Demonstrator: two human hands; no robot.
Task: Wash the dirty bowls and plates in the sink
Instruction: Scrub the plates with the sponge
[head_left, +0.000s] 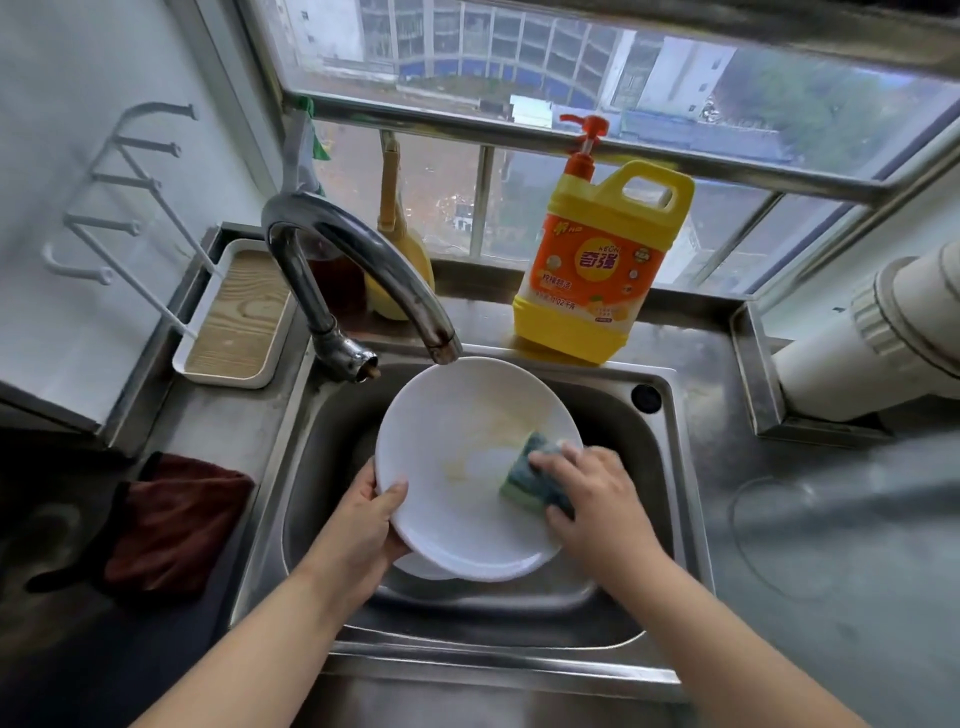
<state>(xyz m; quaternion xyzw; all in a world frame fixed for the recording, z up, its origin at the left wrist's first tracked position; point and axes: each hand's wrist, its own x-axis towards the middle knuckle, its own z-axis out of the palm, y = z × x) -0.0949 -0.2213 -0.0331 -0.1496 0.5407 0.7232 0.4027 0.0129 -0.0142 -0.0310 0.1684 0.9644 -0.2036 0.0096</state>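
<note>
- Here, my left hand (375, 512) grips the white plate (467, 499) by its rim, tilted over the sink (670, 467)
- My right hand (587, 493) clasps the green sponge (535, 478), pressing it against the plate's face

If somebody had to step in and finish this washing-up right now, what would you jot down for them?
Left hand: holds the white plate by its left rim, tilted over the sink.
Right hand: grip on the sponge, pressed to the plate's right side.
Done: scrubbing has started. Yellowish smears remain on the plate's face.
Left: finish scrubbing and rinse; no water shows at the tap. Another white dish lies under the plate, mostly hidden, state unknown.
Soap bottle stands behind the sink.
</note>
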